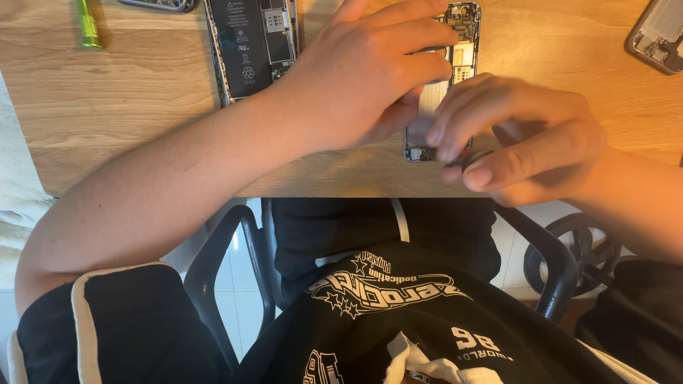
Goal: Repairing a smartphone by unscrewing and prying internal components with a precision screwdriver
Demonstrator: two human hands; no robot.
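An opened grey phone body [455, 50] lies on the wooden table [128, 92] with its insides showing. My left hand [363, 71] lies over its left side, fingers curled across it and pressing it down. My right hand [519, 142] is at the phone's lower end, fingertips on the frame, thumb and fingers closed on a small dark round object [475, 158] that is mostly hidden. A second opened phone with a black battery [249, 43] lies just left of my left wrist.
A green screwdriver handle [89, 25] lies at the far left of the table. Another phone part [658, 35] sits at the top right corner, and one more [160, 4] at the top edge. Black chair arms [220, 256] and a chair wheel [576, 249] show below the table edge.
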